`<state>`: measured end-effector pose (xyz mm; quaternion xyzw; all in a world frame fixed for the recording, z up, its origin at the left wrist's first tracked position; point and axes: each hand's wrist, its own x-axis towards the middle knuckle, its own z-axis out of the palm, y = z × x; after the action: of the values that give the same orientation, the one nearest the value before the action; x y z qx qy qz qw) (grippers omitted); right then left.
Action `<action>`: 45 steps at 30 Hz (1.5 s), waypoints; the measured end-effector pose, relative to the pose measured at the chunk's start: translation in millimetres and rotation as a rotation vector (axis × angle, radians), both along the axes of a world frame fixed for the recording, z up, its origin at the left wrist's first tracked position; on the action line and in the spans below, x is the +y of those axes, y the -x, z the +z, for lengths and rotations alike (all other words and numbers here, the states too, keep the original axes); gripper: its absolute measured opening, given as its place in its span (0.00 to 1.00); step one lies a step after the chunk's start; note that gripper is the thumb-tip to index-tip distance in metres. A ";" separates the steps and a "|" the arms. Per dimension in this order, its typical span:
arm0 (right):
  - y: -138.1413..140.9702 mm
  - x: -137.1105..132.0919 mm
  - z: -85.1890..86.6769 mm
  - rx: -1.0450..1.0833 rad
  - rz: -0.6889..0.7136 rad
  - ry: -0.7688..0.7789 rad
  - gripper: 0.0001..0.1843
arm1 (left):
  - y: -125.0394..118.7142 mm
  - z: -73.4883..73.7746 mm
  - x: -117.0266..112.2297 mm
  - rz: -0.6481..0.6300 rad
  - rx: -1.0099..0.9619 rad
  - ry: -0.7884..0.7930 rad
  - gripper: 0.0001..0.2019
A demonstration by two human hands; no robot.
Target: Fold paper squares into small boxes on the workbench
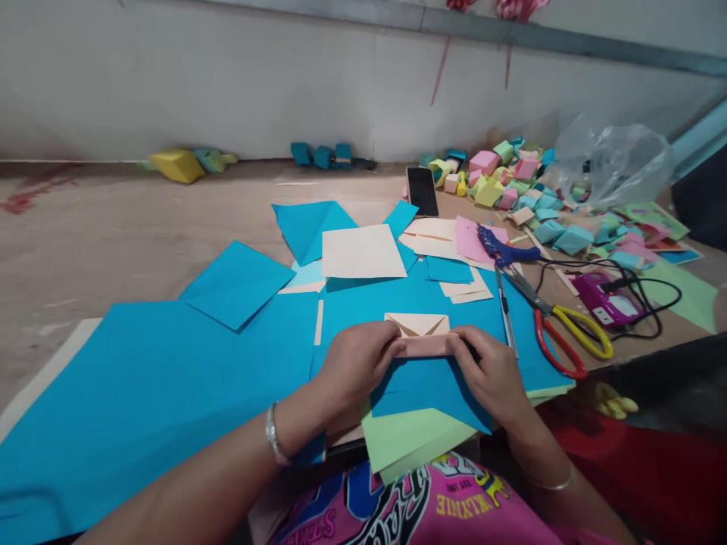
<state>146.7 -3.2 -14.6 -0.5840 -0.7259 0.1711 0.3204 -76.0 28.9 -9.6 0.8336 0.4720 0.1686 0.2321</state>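
Note:
Between my two hands is a small cream sheet of folded paper (pixel 425 346), creased with diagonal lines like an envelope. My left hand (pixel 360 357) pinches its left end, thumb on top. At the right end, my right hand (pixel 493 372) grips it between thumb and fingers. Under the folded paper lie blue sheets (pixel 363 310), with pale green paper (pixel 414 439) sticking out at the table's front edge. Just beyond my hands rests a flat cream square (pixel 363 251) on blue paper.
Right of my hands lie scissors (pixel 545 306) with red and yellow handles, a slim cutter (pixel 505 310), a blue glue gun (pixel 505 248) and a purple power box (pixel 607 299) with black cable. Behind are a phone (pixel 422 191), several folded paper pieces (pixel 488 191) and a plastic bag (pixel 613 159).

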 end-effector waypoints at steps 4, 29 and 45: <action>1.9 0.8 -1.1 -0.054 -0.026 -0.015 0.11 | -2.2 1.1 -0.5 0.042 0.009 0.007 0.13; -4.3 27.2 6.5 -0.591 0.180 -0.070 0.22 | -12.9 6.6 -1.3 0.150 0.176 -0.107 0.10; 6.5 53.6 42.0 0.015 0.350 0.102 0.05 | 6.7 0.9 15.5 0.180 -0.216 -0.125 0.09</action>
<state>140.2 50.4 27.4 -0.4631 -0.8044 0.2652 0.2612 -82.6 44.5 -8.7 0.7778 0.5057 0.3065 0.2130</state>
